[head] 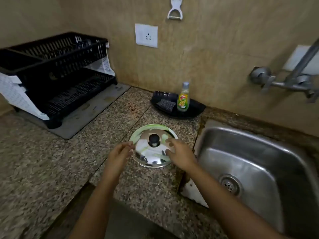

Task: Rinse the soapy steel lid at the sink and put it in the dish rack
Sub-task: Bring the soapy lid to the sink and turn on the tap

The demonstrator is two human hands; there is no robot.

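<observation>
A round steel lid [151, 157] with a black knob lies dome-up on the granite counter, streaked with greenish soap. My left hand [119, 152] is at its left rim, fingers apart, touching or nearly touching the edge. My right hand [179, 152] hovers over its right side with fingers spread. Neither hand grips the lid. The steel sink [269, 152] is just to the right. The black two-tier dish rack [57, 71] stands at the back left.
A black tray [195, 111] by the wall holds a scrub pad [164, 104] and a bottle of dish soap [183, 98]. A wall tap [283, 81] is mounted above the sink. A grey mat [96, 107] lies under the rack. A peeler [175, 9] hangs on the wall.
</observation>
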